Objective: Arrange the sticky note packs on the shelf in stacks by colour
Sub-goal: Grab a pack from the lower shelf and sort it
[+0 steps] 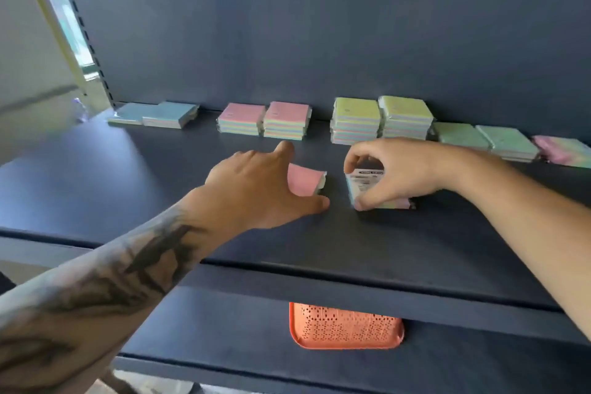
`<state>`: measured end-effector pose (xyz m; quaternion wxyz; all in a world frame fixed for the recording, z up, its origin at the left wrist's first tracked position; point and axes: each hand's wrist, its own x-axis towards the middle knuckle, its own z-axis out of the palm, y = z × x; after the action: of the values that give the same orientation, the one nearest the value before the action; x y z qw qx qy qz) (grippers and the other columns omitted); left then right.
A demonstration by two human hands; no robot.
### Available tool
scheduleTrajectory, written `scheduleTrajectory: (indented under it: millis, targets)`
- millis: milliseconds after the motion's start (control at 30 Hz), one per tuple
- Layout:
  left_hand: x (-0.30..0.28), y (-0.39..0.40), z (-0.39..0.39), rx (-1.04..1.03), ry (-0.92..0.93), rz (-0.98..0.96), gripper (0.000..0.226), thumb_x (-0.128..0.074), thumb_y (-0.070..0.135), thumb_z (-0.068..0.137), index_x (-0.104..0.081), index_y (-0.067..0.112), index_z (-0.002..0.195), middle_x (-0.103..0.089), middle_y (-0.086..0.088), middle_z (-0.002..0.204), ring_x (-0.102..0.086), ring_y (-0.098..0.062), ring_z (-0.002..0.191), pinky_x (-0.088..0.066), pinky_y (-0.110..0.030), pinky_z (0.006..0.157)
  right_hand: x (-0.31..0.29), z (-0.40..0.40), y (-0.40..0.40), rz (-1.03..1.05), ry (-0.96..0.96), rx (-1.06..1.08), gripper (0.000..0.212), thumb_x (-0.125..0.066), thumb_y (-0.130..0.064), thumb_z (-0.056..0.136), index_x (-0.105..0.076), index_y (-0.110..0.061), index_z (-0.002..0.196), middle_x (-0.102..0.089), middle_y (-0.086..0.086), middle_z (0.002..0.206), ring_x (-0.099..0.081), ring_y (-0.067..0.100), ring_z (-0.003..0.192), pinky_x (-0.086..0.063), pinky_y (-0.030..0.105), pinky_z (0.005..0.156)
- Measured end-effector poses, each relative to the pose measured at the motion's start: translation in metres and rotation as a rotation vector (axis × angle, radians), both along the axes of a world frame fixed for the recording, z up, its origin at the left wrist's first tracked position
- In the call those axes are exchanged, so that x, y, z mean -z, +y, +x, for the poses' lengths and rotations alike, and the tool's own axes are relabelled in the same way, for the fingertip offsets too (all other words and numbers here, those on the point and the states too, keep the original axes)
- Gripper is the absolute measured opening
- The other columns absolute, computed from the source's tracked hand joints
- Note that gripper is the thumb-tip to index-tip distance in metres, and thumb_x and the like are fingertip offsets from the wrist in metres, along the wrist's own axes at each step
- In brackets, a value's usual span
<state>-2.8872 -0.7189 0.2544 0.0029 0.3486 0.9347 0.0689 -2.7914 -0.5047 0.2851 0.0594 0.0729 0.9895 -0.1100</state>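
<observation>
Left hand (256, 182) lies flat, fingers spread, over a pink pack (306, 182) on the shelf (160, 185). Right hand (393, 173) grips a label-up pack (367, 181), fingers curled round it, just beside. Blue, pink, yellow and green stacks (380, 120) line the back wall.

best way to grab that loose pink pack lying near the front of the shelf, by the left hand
Pinch the pink pack across its two opposite side edges, coming down from above and the front. It lies flat on the shelf with bare shelf around it, so its sides are free. The left hand, fingers spread, already covers its left part; the thumb could take the near edge.
</observation>
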Motion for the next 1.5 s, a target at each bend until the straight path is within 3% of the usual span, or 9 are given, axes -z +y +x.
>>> scheduleTrajectory:
  millis: [100, 267, 367, 533, 833, 1067, 1233, 1333, 1500]
  targets:
    - [-0.015, -0.007, -0.026, 0.052, -0.150, -0.049, 0.097, -0.054, 0.097, 0.063, -0.035, 0.046, 0.143, -0.058, 0.010, 0.120, -0.055, -0.023, 0.117, -0.044, -0.038, 0.091, 0.003, -0.015, -0.021, -0.031, 0.077, -0.013, 0.052, -0.080, -0.068, 0.065, -0.058, -0.046, 0.106, -0.059, -0.027, 0.111, -0.057, 0.000, 0.106, -0.049, 0.030, 0.089]
    - [-0.025, -0.011, -0.079, 0.271, -0.440, -0.028, 0.110, -0.086, 0.064, 0.069, -0.023, 0.046, 0.157, -0.037, 0.022, 0.155, -0.037, -0.002, 0.142, -0.031, -0.027, 0.112, 0.019, -0.031, -0.040, -0.073, 0.121, -0.034, 0.059, -0.079, -0.076, 0.059, -0.057, -0.041, 0.101, -0.063, -0.023, 0.100, -0.059, 0.000, 0.092, -0.051, 0.032, 0.081]
    - [-0.020, -0.008, -0.092, 0.390, -0.437, -0.093, 0.116, -0.093, 0.052, 0.067, -0.023, 0.042, 0.159, -0.029, 0.033, 0.153, -0.026, 0.008, 0.140, -0.023, -0.021, 0.112, 0.027, -0.034, -0.039, -0.045, 0.187, -0.029, 0.057, -0.078, -0.074, 0.059, -0.053, -0.038, 0.094, -0.059, -0.021, 0.097, -0.055, 0.002, 0.090, -0.046, 0.030, 0.077]
    - [0.001, -0.008, -0.105, 0.456, -0.429, 0.093, 0.085, -0.094, 0.048, 0.063, -0.054, 0.041, 0.138, -0.054, 0.029, 0.132, -0.051, 0.004, 0.124, -0.042, -0.030, 0.111, 0.031, -0.037, -0.038, -0.021, 0.223, -0.065, 0.048, -0.080, -0.058, 0.066, -0.050, -0.035, 0.095, -0.055, -0.019, 0.095, -0.053, 0.006, 0.090, -0.039, 0.027, 0.074]
    - [0.008, -0.012, -0.098, 0.464, -0.305, 0.255, 0.062, -0.093, 0.037, 0.065, -0.063, 0.040, 0.119, -0.061, 0.026, 0.116, -0.056, 0.002, 0.113, -0.046, -0.023, 0.095, 0.042, -0.047, -0.042, -0.086, 0.245, -0.103, 0.061, -0.074, -0.071, 0.072, -0.049, -0.045, 0.121, -0.054, -0.025, 0.117, -0.049, 0.004, 0.111, -0.046, 0.029, 0.094]
    - [0.009, -0.018, -0.107, 0.470, -0.334, 0.237, 0.068, -0.091, 0.046, 0.067, -0.059, 0.040, 0.127, -0.062, 0.023, 0.119, -0.057, 0.002, 0.112, -0.049, -0.032, 0.101, 0.041, -0.052, -0.051, -0.016, 0.341, -0.119, 0.065, -0.073, -0.071, 0.065, -0.052, -0.048, 0.121, -0.059, -0.028, 0.113, -0.054, 0.003, 0.108, -0.048, 0.030, 0.091]
    - [-0.006, -0.046, -0.137, 0.434, -0.189, 0.077, 0.108, -0.073, 0.080, 0.069, -0.023, 0.045, 0.158, -0.038, 0.023, 0.158, -0.038, -0.007, 0.144, -0.033, -0.030, 0.117, 0.008, -0.066, -0.052, 0.026, 0.394, -0.033, 0.060, -0.085, -0.056, 0.063, -0.062, -0.046, 0.118, -0.062, -0.025, 0.110, -0.056, 0.002, 0.103, -0.045, 0.020, 0.090]
    - [-0.012, -0.078, -0.168, 0.324, -0.075, -0.009, 0.104, -0.059, 0.090, 0.071, -0.024, 0.044, 0.158, -0.038, 0.017, 0.160, -0.038, -0.014, 0.146, -0.032, -0.036, 0.117, -0.006, -0.098, -0.065, 0.035, 0.429, -0.009, 0.057, -0.084, -0.055, 0.065, -0.063, -0.044, 0.117, -0.061, -0.028, 0.109, -0.056, 0.003, 0.097, -0.045, 0.016, 0.083]
    - [0.008, -0.108, -0.192, 0.325, -0.010, -0.083, 0.095, -0.037, 0.099, 0.072, -0.032, 0.049, 0.153, -0.036, 0.019, 0.158, -0.032, -0.013, 0.148, -0.027, -0.044, 0.119, -0.005, -0.178, -0.079, 0.048, 0.451, 0.040, 0.060, -0.066, -0.068, 0.058, -0.058, -0.047, 0.114, -0.062, -0.020, 0.114, -0.059, 0.016, 0.101, -0.052, 0.038, 0.091]
